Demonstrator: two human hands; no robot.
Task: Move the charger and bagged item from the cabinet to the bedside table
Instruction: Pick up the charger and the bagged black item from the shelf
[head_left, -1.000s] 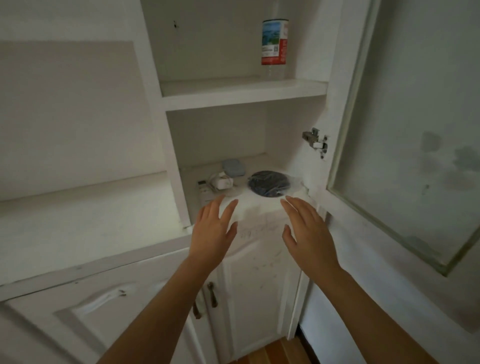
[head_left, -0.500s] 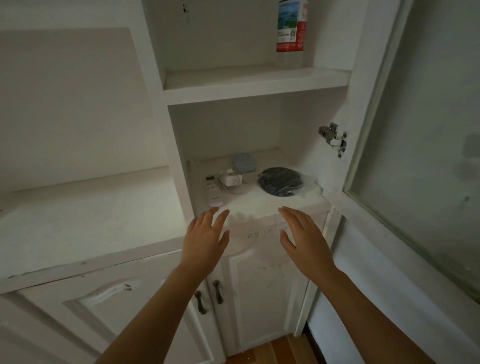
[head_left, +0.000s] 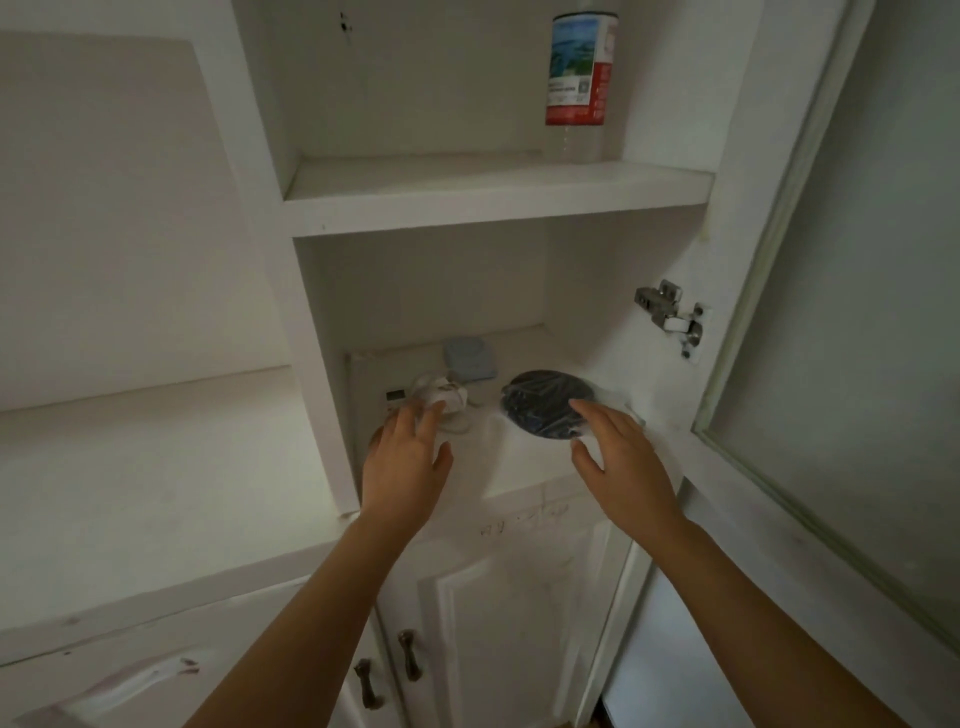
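On the cabinet's lower shelf (head_left: 519, 462), the white charger (head_left: 441, 397) lies left of the dark bagged item (head_left: 543, 410). The left hand (head_left: 402, 467), grip spread, reaches the charger; the right hand (head_left: 623, 462), grip spread, touches the bag. The label on the bottle (head_left: 576, 78) above and the scrawl below the shelf are unreadable.

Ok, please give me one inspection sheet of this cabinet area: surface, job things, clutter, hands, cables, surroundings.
Surface: lower cabinet shelf, white, scuffed.
Job's things: white charger at left; dark bagged item at right, both on the shelf.
Clutter: small blue-grey box behind; remote partly hidden; bottle on the upper shelf.
Hands: left hand open at the charger; right hand open, fingertips on the bag.
Cables: white cord beside the charger.
Surroundings: cabinet door open at right, hinge visible.
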